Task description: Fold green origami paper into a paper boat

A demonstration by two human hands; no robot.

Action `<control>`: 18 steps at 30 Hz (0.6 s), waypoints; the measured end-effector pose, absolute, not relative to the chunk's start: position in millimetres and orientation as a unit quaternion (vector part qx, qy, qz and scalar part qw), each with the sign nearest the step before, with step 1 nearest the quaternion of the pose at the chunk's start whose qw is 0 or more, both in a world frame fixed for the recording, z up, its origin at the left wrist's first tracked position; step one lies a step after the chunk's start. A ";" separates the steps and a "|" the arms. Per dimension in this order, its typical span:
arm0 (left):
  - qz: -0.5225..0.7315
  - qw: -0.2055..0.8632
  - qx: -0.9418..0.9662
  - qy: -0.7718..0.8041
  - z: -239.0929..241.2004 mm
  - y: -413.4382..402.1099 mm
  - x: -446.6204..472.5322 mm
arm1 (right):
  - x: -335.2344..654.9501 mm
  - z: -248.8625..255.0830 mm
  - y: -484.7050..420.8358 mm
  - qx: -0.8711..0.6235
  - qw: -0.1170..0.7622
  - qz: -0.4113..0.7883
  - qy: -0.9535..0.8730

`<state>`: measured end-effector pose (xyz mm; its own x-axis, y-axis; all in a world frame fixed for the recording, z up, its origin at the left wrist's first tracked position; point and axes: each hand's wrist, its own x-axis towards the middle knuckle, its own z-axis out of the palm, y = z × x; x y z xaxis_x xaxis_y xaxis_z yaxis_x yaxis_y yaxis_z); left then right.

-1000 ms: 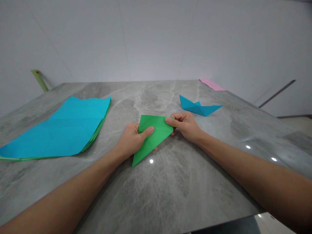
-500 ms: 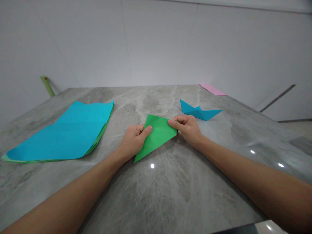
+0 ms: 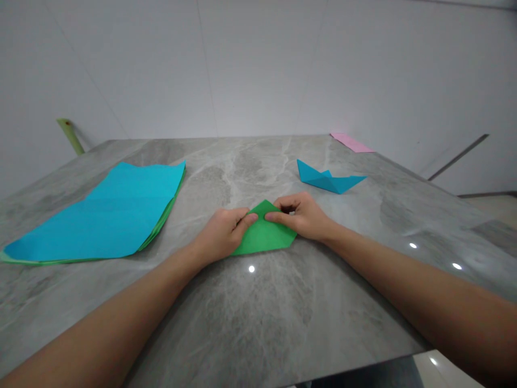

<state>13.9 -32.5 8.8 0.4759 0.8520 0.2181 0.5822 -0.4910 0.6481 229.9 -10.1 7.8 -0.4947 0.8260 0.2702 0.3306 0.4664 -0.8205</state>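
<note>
Compared with the frames at 0.5 s and 1.0 s prior: folded green paper (image 3: pixel 269 237) has been turned. Its long edge, previously slanting down to a point at lower left, now runs nearly level on the person's side; one corner points away, toward the wall. The right thumb has moved inward, close to the left.

Grip: left hand (image 3: pixel 220 231) pinches the paper's left side, thumb on top; right hand (image 3: pixel 305 215) pinches near the far corner, thumb on the upper face. Thumbs just apart; paper between both hands. Contact with the counter beneath cannot be told.

Surroundings: grey marbled counter (image 3: pixel 274 323), glossy, with bright reflections. Blue paper boat (image 3: pixel 332 182) beyond the right hand; stack of blue and green sheets (image 3: pixel 109 215) at left; pink paper (image 3: pixel 351 143) at far right edge. Pale wall (image 3: pixel 258 70) behind.
</note>
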 end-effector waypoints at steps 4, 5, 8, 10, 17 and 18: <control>0.263 0.226 0.826 0.445 8.9 -31.2 13.2 | 230.5 7.9 -9.2 -0.362 0.334 0.377 -0.785; 0.251 0.227 0.834 0.436 9.4 -31.5 12.5 | 229.8 8.1 -10.1 -0.358 0.333 0.376 -0.787; 0.208 0.235 0.864 0.393 10.4 -33.8 10.3 | 226.8 9.6 -14.9 -0.344 0.340 0.363 -0.796; 0.190 0.236 0.876 0.375 10.7 -34.9 9.4 | 225.5 10.7 -17.5 -0.333 0.345 0.354 -0.803; 0.182 0.237 0.879 0.372 13.1 -33.9 10.0 | 226.5 8.0 -15.7 -0.330 0.353 0.338 -0.808; 0.183 0.240 0.879 0.370 13.6 -33.5 10.1 | 225.9 7.7 -16.0 -0.331 0.356 0.339 -0.806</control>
